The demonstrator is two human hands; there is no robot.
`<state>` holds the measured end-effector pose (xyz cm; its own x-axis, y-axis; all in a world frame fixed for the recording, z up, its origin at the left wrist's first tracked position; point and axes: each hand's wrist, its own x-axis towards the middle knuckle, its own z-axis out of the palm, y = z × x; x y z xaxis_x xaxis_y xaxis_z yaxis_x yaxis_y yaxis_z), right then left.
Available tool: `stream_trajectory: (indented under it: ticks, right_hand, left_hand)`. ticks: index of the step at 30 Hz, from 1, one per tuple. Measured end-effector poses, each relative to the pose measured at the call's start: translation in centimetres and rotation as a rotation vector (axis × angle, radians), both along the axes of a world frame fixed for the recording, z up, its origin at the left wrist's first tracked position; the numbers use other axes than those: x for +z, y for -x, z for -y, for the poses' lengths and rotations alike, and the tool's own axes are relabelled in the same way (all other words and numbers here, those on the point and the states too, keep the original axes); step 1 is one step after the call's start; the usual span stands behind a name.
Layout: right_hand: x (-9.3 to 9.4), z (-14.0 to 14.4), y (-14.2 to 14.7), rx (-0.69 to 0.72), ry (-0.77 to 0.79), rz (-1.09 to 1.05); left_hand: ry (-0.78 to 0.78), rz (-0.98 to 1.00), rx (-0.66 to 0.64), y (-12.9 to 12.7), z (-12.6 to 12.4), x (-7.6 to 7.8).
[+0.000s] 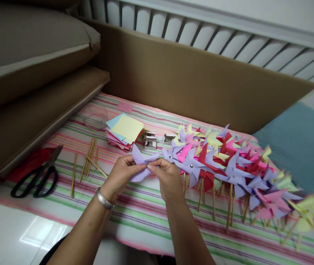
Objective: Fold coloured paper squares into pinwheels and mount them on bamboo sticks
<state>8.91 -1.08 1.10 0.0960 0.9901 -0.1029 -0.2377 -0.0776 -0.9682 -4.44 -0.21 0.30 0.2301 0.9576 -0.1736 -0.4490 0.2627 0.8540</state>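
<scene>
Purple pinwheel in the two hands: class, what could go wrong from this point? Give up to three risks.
1. The purple paper pinwheel is pinched between the left hand and right hand; its thin folds might crease or tear.
2. The finished pinwheels lie right beside the right hand, so a forearm could brush and crush them.
3. The black scissors and loose wooden sticks lie near the left arm and may be knocked.

One pair of black scissors (36, 176), one stack of coloured paper squares (124, 131), three small grey card pieces (152, 140), roughly eight loose wooden sticks (90, 157), one lilac pinwheel (141, 163) in two hands, one bracelet (104, 199), finished pinwheels (228, 162) too many and overlapped to count.
</scene>
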Motion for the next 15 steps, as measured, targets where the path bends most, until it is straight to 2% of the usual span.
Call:
stream_trajectory:
  ticks: [15]
  right_hand:
    - [-0.36, 0.03, 0.12, 0.006, -0.041, -0.002]
  left_hand:
    - [0.000, -0.012, 0.028, -0.06, 0.00, -0.10]
